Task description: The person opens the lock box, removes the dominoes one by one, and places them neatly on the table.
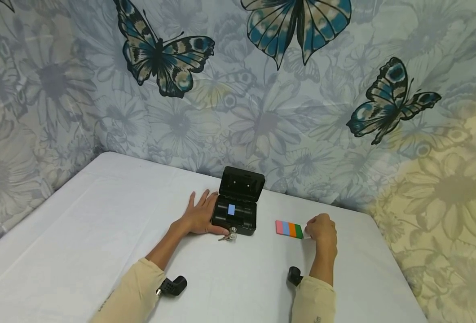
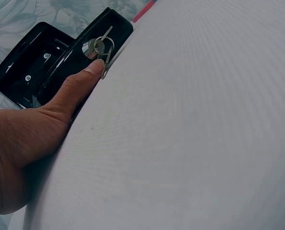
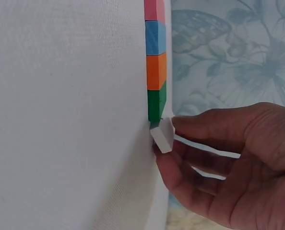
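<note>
A small black cash box (image 1: 244, 229) stands with its lid (image 1: 243, 184) raised, and a light blue piece (image 1: 231, 209) lies inside. My left hand (image 1: 199, 219) rests against its left side, fingers spread straight and thumb along the front beside the lock. A key ring with keys (image 2: 109, 52) hangs from that lock. To the right, my right hand (image 1: 322, 229) pinches a white block (image 3: 162, 135) between thumb and fingers. This block is tilted, close to the green end of a row of blocks: pink (image 3: 154, 9), blue (image 3: 155, 37), orange (image 3: 156, 72) and green (image 3: 156, 104).
A white cloth covers the table (image 1: 80, 224). Behind it hangs a floral and butterfly-patterned backdrop (image 1: 262, 121). Black wrist devices (image 1: 174, 285) stick out from both beige sleeves (image 1: 315, 300), just above the table.
</note>
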Motion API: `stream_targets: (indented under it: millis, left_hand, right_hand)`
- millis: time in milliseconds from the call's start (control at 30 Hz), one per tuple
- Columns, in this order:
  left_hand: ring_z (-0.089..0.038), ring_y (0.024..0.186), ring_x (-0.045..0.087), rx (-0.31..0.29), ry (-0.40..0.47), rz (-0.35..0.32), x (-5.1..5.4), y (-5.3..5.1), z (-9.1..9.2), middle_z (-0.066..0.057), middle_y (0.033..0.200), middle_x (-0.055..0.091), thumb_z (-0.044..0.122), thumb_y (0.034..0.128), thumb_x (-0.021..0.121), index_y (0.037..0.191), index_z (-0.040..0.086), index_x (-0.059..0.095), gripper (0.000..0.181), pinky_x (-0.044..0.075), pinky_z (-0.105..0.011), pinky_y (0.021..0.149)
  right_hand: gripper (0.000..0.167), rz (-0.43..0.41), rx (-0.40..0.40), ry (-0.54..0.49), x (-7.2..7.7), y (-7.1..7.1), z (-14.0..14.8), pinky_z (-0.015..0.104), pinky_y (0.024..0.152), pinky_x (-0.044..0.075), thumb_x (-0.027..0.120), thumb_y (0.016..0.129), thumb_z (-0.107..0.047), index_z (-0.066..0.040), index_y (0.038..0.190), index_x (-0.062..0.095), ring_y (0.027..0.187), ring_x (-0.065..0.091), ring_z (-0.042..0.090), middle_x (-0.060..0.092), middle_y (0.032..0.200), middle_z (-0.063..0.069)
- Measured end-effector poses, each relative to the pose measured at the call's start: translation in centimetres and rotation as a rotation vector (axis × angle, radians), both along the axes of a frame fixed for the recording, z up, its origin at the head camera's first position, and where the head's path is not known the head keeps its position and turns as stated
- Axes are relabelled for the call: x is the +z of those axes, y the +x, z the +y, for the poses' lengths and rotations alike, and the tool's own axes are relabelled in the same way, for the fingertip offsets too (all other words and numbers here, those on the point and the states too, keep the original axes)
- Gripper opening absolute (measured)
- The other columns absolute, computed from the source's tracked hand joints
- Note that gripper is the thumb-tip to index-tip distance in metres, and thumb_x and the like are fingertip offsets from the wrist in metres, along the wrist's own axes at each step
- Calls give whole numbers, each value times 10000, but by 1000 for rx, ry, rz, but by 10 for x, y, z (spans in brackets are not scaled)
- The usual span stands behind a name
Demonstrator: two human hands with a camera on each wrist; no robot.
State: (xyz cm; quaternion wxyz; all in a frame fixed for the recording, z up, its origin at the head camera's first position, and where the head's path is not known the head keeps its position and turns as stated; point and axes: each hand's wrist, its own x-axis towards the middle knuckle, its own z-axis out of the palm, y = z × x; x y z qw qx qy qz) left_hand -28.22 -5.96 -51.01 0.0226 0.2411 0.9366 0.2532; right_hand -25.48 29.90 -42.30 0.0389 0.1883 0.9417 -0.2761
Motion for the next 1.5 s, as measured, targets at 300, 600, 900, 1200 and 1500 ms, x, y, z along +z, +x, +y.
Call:
stream_targets:
  millis: [300, 600, 900, 1200, 1500]
  left_hand:
    - [-466, 1631, 57, -5, 9, -12, 3, 2, 0, -243, 1733, 180, 778, 783, 720, 1642, -39, 164, 1309, -58, -733, 1256]
    - [-465, 1632, 61, -2, -4, -19, 5, 3, 1, -242, 1735, 180, 713, 798, 750, 1640, -46, 169, 1274, -55, -729, 1259]
    - [-450, 1639, 57, 19, -42, -23, 7, 4, 2, -222, 1745, 168, 622, 830, 783, 1650, -37, 145, 1230, -35, -729, 1264]
    - [-457, 1635, 65, 6, -40, -27, 9, 5, 3, -225, 1742, 175, 620, 832, 778, 1644, -47, 154, 1221, -29, -728, 1265]
    - [-446, 1640, 51, 12, -41, -33, 9, 5, 2, -226, 1745, 166, 644, 826, 772, 1648, -42, 147, 1239, -44, -722, 1268]
  right_hand:
    - [228, -19, -21, -33, 2, 3, -1, 291, 582, 475, 633, 945, -38, 113, 1106, 691, 711, 615, 256, 679, 888, 215]
    - [224, -25, -9, -31, 2, 3, 0, 320, 625, 458, 644, 961, -65, 100, 1105, 691, 730, 594, 261, 678, 796, 164]
    - [250, 4, 13, -31, 2, 2, 0, 295, 622, 467, 630, 982, -61, 110, 1159, 678, 761, 632, 265, 711, 826, 182]
    - [252, 0, 8, -45, 4, 3, -2, 298, 647, 486, 624, 1001, -67, 117, 1169, 661, 794, 666, 272, 725, 879, 205]
    - [321, 4, 37, -40, 10, -1, -4, 400, 752, 537, 621, 1017, -126, 106, 1237, 642, 873, 690, 327, 749, 944, 237]
